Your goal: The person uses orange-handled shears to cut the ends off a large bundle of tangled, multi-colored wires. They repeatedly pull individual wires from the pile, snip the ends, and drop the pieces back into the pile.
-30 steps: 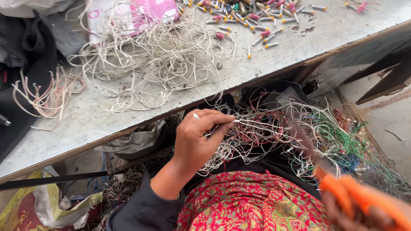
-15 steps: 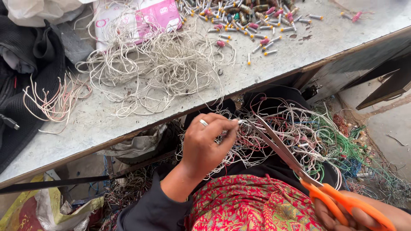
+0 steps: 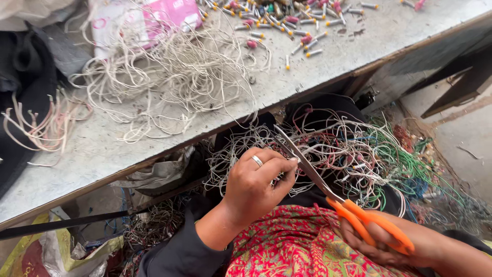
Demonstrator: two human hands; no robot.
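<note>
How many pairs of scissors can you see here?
1. The orange-handled scissors are in the right hand, blades reaching up to the wire the left hand pinches. Others could lie hidden under the tangled wires.

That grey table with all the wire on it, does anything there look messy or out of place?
Yes. On the grey table, white wire offcuts sprawl in a loose tangle, small coloured-tipped pieces lie scattered along the far edge, and a few wire strands droop over the front edge.

A grey table (image 3: 328, 66) carries tangled white wires (image 3: 169, 77), small pink-tipped connectors (image 3: 287, 23), and perhaps a pink packet (image 3: 164, 15).
</note>
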